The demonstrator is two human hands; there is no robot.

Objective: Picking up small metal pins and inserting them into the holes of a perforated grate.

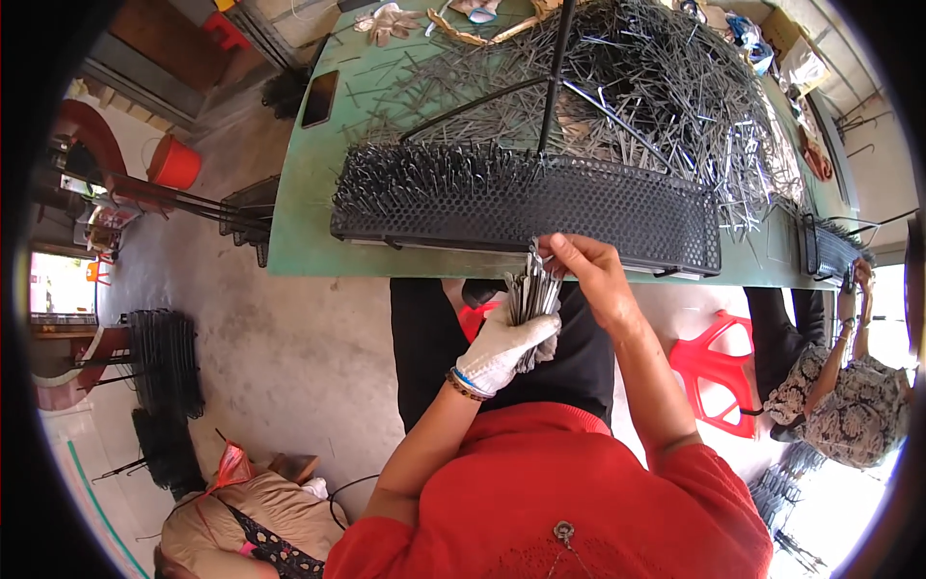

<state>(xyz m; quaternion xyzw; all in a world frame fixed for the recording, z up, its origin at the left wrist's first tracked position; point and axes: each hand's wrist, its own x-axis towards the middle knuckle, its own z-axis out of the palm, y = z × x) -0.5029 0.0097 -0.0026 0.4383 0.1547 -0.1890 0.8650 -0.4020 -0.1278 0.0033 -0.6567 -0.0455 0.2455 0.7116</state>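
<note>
My left hand [506, 352], in a white knit glove, grips an upright bundle of thin metal strips [533, 294] in front of my lap. Bare, my right hand [593, 275] has its thumb and fingers closed on the upper end of a strip at the top of that bundle. Just beyond both hands stands a long black perforated metal rack [627, 212] on the table's near edge. Its left half is crowded with upright dark strips [424, 179]; the right half shows bare mesh.
A large heap of loose metal strips [666, 87] covers the far part of the green table [304, 232]. A phone [320, 99] and gloves [391, 23] lie there too. At right, another person [844, 400] works at a similar rack [830, 249]. A red stool [714, 372] stands between us.
</note>
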